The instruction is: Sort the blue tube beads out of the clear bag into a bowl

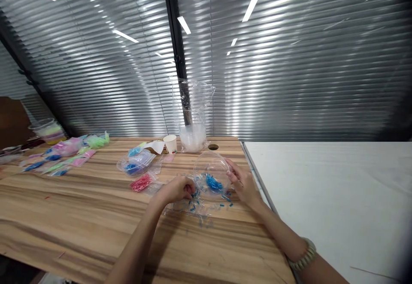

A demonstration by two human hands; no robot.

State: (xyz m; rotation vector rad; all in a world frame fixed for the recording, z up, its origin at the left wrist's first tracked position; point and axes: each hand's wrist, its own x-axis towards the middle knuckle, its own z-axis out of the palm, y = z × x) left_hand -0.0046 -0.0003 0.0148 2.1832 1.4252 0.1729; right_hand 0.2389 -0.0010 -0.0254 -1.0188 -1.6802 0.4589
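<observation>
Wood-grain table (80, 215) under everything. Clear plastic bowl (209, 164), seemingly tilted, is the landmark. Right hand (245, 186) grips its right rim. Left hand (178, 188), left of bowl, fingers bunched; can't tell if pinching anything. Red pieces (140, 182) farther left of bowl. Blue tube pile (214, 183) inside bowl. Loose blue tubes (222, 205) scattered before bowl, axes mixed; nearest ones at left fingertips, just left of bowl.

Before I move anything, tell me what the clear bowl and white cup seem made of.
Clear bowl: glossy, probably plastic, possibly glass; the tabletop shows through and it glints. White cup: likely matte paper, opaque with coloured print near its base.
</observation>
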